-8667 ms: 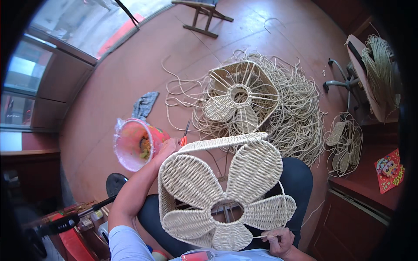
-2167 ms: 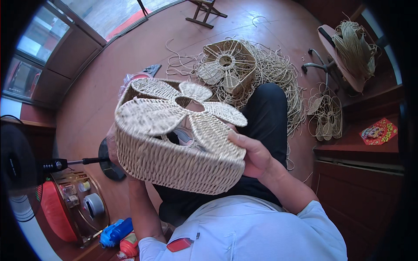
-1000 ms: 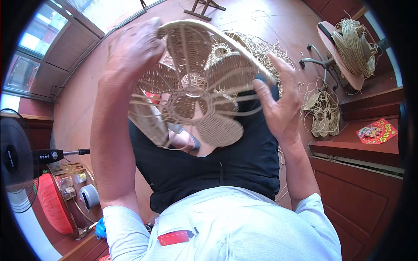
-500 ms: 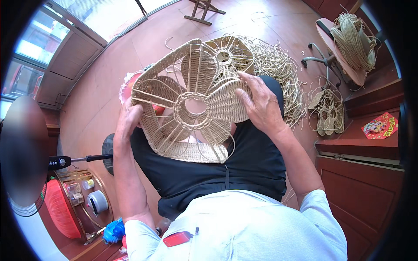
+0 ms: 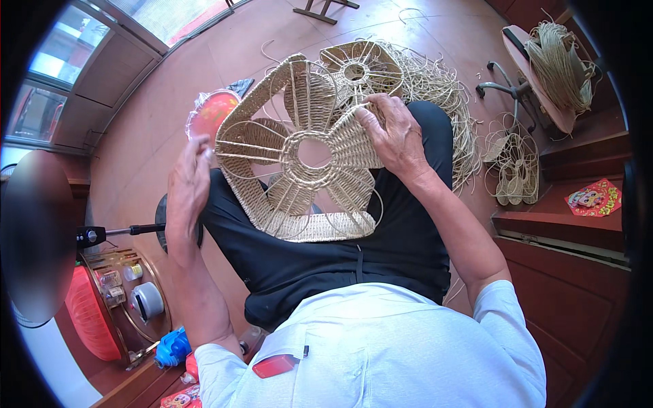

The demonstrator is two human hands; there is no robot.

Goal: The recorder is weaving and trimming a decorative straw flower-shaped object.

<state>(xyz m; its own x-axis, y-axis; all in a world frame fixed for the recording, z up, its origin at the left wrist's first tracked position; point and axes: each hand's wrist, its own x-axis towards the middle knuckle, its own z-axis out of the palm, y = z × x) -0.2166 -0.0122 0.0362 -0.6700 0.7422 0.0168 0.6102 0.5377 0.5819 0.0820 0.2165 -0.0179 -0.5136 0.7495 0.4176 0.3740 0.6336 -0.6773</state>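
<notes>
A woven straw-cord basket (image 5: 326,228) rests across my lap, tilted, with a round open ring in its middle and petal-shaped woven panels around it. Bare cords span the gaps between panels and rim. My right hand (image 5: 400,139) grips the upper right panel, thumb on top and fingers bent over its edge. My left hand (image 5: 189,178) is just off the basket's left edge, its fingers drawn together. A thin cord loop curves near these fingertips; whether they pinch its end I cannot make out.
Beyond my knees lie a similar woven piece (image 5: 367,64) and a heap of loose cord (image 5: 439,102). A red tray (image 5: 214,112) is on the floor at left. A chair (image 5: 541,95) bears a cord bundle at right. A fan (image 5: 37,238) stands at far left.
My left hand has let go of the basket's left rim and moved outward and up slightly. The basket has shifted a little to the right, still held by my right hand.
</notes>
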